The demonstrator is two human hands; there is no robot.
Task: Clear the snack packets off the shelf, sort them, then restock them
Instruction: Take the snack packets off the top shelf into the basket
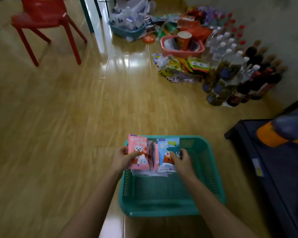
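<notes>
A pink plastic snack packet printed with a white cartoon bear (pixel 138 152) stands upright at the far left corner of a teal perforated plastic basket (pixel 162 212). A light blue plastic snack packet with a similar bear (pixel 168 150) stands upright just beside it to the right. The left hand (pixel 123 158) grips the pink packet by its left edge, thumb curled across the front. The right hand (pixel 183 160) grips the blue packet by its right edge, thumb also on the front. Between the two packets, a few more pink and red packets (pixel 153 155) stand on edge, partly hidden. Under them some pale flat packets (pixel 150 173) lie on the basket's floor. The near half of the basket shows bare mesh.

The basket sits on a glossy wood-patterned floor (pixel 67 117). To its right is the corner of a dark low shelf unit (pixel 273 169), with a blurred orange and blue object (pixel 282 133) above it.

Farther off, along the wall, a heap of yellow and green snack packets (pixel 181 67) lies on the floor. Just behind it is a pink plastic basket (pixel 182 50) holding a red and white paper cup (pixel 184 39). Beside these stand rows of clear plastic bottles with white and red caps (pixel 227 45) and dark bottles (pixel 258 74). A blue plastic basket full of pale wrappers (pixel 127 31) sits further back, near more loose packets. A red plastic chair (pixel 45 18) stands at the far left.
</notes>
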